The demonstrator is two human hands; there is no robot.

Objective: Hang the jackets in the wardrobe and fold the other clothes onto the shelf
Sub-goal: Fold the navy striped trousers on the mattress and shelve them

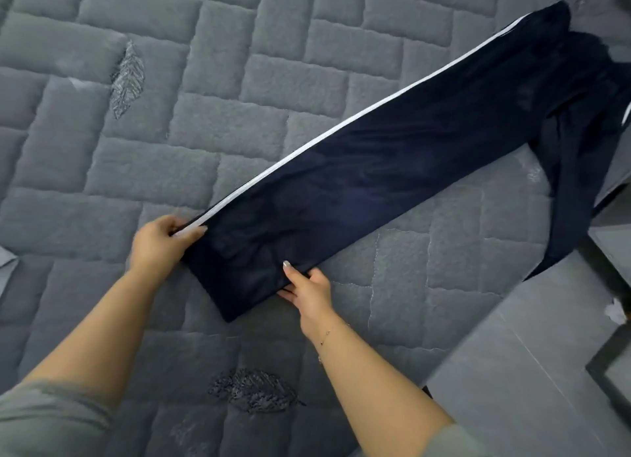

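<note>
Dark navy track trousers (392,169) with a white side stripe lie stretched across the grey quilted bed (205,80), legs laid one on the other, running from the lower middle to the upper right. My left hand (160,244) pinches the hem corner at the white stripe. My right hand (307,291) grips the other hem corner, thumb on top and fingers under the cloth. The waist end at the upper right is bunched, and part of it hangs over the bed's edge.
The bed's right edge runs diagonally at the lower right, with grey tiled floor (512,371) beyond it. A dark frame (611,364) stands on the floor at the right edge. Embroidered leaf patterns mark the quilt.
</note>
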